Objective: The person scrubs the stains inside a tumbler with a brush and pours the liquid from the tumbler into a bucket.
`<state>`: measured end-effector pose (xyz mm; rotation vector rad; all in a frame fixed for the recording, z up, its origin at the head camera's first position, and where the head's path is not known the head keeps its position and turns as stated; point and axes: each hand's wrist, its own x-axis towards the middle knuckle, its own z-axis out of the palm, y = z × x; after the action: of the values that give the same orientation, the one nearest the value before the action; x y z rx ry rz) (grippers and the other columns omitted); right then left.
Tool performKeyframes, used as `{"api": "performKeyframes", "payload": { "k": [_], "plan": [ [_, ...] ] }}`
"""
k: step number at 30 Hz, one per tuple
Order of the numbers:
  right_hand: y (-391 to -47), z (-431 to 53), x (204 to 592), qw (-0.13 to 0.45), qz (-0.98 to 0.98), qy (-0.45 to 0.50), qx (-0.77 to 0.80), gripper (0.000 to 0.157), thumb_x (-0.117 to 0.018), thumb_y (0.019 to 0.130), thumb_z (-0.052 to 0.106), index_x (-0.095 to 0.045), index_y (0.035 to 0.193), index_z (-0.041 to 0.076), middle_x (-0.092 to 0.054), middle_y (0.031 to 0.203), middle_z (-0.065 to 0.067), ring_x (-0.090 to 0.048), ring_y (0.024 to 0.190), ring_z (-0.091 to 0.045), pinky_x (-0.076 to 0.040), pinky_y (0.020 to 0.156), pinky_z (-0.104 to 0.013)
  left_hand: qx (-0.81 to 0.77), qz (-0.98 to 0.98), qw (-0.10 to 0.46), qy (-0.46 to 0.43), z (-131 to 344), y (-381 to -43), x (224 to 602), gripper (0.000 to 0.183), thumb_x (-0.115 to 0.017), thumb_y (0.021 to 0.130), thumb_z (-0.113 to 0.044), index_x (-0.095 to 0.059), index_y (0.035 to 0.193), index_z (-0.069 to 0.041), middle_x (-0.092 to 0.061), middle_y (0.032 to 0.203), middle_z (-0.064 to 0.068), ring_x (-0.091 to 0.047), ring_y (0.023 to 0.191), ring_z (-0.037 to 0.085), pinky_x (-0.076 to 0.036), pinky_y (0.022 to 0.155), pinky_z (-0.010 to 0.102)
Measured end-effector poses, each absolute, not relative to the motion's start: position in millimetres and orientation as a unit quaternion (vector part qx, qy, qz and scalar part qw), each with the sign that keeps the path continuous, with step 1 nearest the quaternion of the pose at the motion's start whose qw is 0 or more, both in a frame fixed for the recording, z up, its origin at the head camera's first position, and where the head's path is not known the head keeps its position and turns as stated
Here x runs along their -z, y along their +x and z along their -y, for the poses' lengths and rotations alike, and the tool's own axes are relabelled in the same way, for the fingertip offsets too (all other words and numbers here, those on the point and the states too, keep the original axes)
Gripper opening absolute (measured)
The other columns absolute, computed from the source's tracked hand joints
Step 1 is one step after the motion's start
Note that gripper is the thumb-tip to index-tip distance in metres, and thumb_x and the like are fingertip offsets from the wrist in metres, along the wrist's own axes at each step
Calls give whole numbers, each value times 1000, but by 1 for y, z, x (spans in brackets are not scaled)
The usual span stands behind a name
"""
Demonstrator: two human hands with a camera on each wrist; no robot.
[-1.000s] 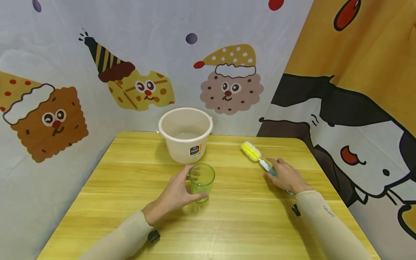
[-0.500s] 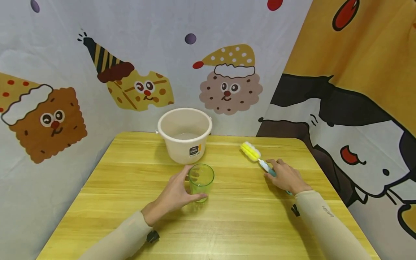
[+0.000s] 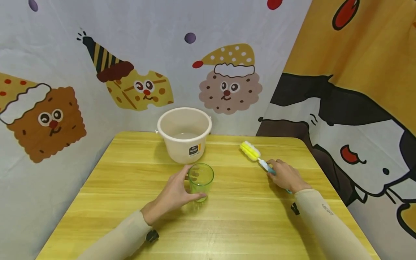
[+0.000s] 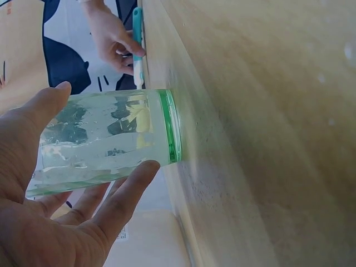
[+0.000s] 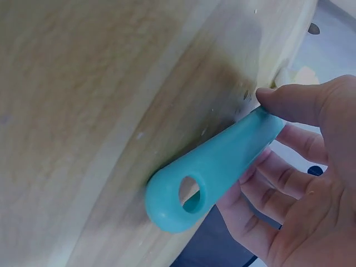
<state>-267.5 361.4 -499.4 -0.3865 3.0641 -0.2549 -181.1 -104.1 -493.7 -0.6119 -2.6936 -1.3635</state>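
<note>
A clear green cup (image 3: 201, 185) stands upright on the table in front of the white bucket (image 3: 178, 148). My left hand (image 3: 173, 191) curls round the cup's left side, thumb on the near side and fingers behind; the left wrist view shows the cup (image 4: 105, 136) between them. On the right lies a sponge cup brush (image 3: 250, 151) with a yellow and white head pointing to the back left. My right hand (image 3: 286, 176) pinches its handle between thumb and fingers. In the right wrist view the turquoise handle (image 5: 222, 153) ends in a hanging hole, close over the table.
The bucket carries a black and orange label and stands near the back edge of the wooden table (image 3: 214, 231). A cartoon-printed cloth (image 3: 227, 21) hangs right behind and along both sides of the table.
My right thumb and fingers have drawn in on the brush handle. The left hand, cup, bucket and brush keep their places; the head view has shifted very slightly.
</note>
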Motion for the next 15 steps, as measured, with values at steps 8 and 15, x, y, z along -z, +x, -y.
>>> {"api": "performKeyframes", "payload": {
  "k": [8,15],
  "plan": [
    [-266,-362,498,23,-988,-123,89,50,-82,110,20,-67,156,7,-78,128,-21,-78,97,-33,-64,74,-53,445,873,26,-196,103,-181,492,106,-111,80,-35,-53,167,-20,-75,155,5,-75,142,31,-63,121,56],
    [-266,-360,498,24,-986,-123,110,44,-83,109,19,-70,149,6,-80,118,-17,-77,93,-28,-64,73,-50,445,872,32,-202,104,-181,492,105,-112,80,-34,-54,166,-17,-76,153,6,-76,141,31,-64,120,55]
  ]
}}
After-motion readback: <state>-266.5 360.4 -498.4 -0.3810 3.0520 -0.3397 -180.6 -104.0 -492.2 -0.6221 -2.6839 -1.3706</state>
